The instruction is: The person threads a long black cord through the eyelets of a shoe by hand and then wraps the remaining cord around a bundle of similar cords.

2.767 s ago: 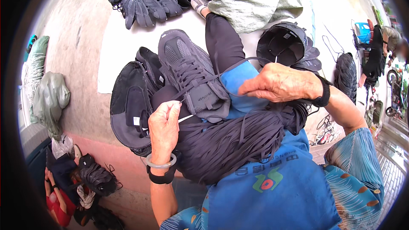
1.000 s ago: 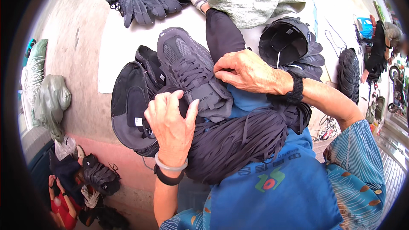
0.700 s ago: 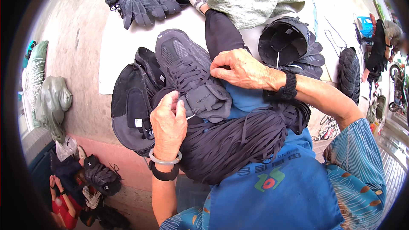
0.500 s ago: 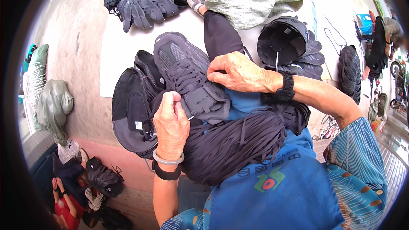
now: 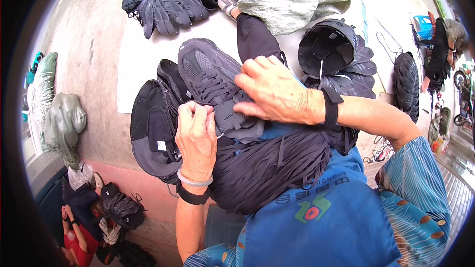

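Note:
A dark grey shoe upper [image 5: 202, 64] with a mesh toe and laces through its front lies across my lap, toe pointing away. My left hand [image 5: 196, 141] is closed in a pinch at the left edge of its lacing; what sits between the fingertips is hidden. Over the right side of the upper, my right hand [image 5: 282, 94] has its thumb apart from the bent fingers, the thumb by the tongue [image 5: 230, 116]. A thick bundle of dark laces [image 5: 272, 168] rests on my lap below. Left of the upper are more black uppers [image 5: 148, 128], nested together.
Stacks of dark uppers lie at the far left [image 5: 170, 10], to the right [image 5: 329, 49] and farther right [image 5: 405, 86]. A pale green woven sack [image 5: 292, 0] covers part of the far side. Another person in red [image 5: 79, 242] sits at lower left.
My right hand has turned and shifted down, its thumb now spread toward the tongue. My left hand has moved slightly up and left along the upper's edge.

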`<state>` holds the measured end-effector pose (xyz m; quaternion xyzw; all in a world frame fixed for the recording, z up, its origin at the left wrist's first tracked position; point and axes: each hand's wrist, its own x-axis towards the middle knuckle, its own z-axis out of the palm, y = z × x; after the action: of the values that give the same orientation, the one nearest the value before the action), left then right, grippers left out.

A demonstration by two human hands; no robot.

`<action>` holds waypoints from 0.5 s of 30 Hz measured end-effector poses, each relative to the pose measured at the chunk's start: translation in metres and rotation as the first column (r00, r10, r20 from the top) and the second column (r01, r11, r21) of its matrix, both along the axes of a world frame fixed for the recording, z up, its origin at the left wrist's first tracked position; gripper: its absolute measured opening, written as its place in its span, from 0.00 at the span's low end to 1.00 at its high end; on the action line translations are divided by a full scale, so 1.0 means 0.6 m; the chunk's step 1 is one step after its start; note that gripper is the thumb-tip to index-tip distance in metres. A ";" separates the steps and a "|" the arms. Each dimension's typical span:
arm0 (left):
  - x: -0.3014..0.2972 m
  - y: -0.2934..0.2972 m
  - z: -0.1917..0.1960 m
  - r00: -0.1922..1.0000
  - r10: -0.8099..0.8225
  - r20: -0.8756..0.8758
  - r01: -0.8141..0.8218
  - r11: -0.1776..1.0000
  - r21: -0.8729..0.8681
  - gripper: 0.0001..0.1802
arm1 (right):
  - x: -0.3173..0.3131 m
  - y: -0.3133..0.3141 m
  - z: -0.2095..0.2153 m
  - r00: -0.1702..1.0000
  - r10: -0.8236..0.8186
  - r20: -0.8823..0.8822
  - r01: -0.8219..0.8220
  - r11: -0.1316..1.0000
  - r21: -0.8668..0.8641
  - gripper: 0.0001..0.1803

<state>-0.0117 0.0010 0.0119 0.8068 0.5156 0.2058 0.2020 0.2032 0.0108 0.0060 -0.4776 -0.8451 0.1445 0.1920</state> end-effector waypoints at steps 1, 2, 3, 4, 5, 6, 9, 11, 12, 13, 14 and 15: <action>0.001 0.000 0.001 1.000 -0.002 -0.010 0.002 0.999 0.052 0.07 | -0.005 -0.004 0.008 0.997 0.040 0.071 -0.039 0.999 -0.025 0.24; 0.001 0.001 0.001 1.000 -0.004 -0.007 0.004 0.999 0.053 0.07 | -0.010 -0.011 0.007 0.993 0.045 0.112 -0.044 0.999 -0.011 0.23; -0.001 0.000 -0.001 1.000 -0.026 0.006 0.026 0.997 0.073 0.07 | -0.016 -0.018 0.003 0.987 0.050 0.152 -0.051 0.999 0.004 0.22; -0.002 0.000 -0.001 0.999 -0.047 0.016 0.045 0.995 0.093 0.08 | -0.022 -0.024 0.001 0.987 0.050 0.154 -0.051 0.999 0.005 0.22; -0.002 -0.001 0.000 0.999 -0.048 0.019 0.046 0.994 0.094 0.08 | -0.027 -0.028 -0.003 0.981 0.045 0.191 -0.041 0.999 -0.022 0.19; -0.003 -0.005 0.002 0.999 -0.020 0.046 0.018 0.998 0.053 0.08 | -0.030 -0.030 -0.007 0.973 0.042 0.226 -0.032 0.998 -0.048 0.16; -0.011 -0.022 0.007 0.994 0.006 0.111 -0.007 1.000 0.005 0.08 | -0.017 -0.018 -0.026 0.995 -0.035 -0.094 0.004 0.950 -0.312 0.09; -0.010 -0.031 0.017 0.972 0.016 0.236 -0.008 0.999 -0.034 0.08 | -0.002 -0.014 -0.029 0.978 0.042 -0.206 -0.093 0.965 -0.246 0.09; -0.010 -0.039 0.030 0.966 0.035 0.257 -0.021 0.998 -0.056 0.07 | -0.003 -0.014 -0.030 0.961 0.012 -0.277 -0.083 0.966 -0.245 0.11; -0.010 -0.048 0.042 0.956 0.058 0.287 -0.032 0.995 -0.093 0.08 | -0.005 -0.013 -0.029 0.938 -0.017 -0.345 -0.073 0.967 -0.246 0.14; -0.011 -0.061 0.053 0.944 0.070 0.324 -0.029 0.991 -0.130 0.08 | -0.005 -0.017 -0.019 0.945 -0.009 -0.328 -0.084 0.959 -0.270 0.19; -0.013 -0.074 0.066 0.931 0.093 0.352 -0.035 0.985 -0.169 0.08 | -0.009 -0.019 -0.009 0.944 0.000 -0.330 -0.094 0.959 -0.268 0.19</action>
<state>-0.0194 -0.0435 0.0516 0.7196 0.5110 0.3138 0.3501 0.1981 -0.0007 0.0006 -0.4488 -0.7838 0.3443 0.2564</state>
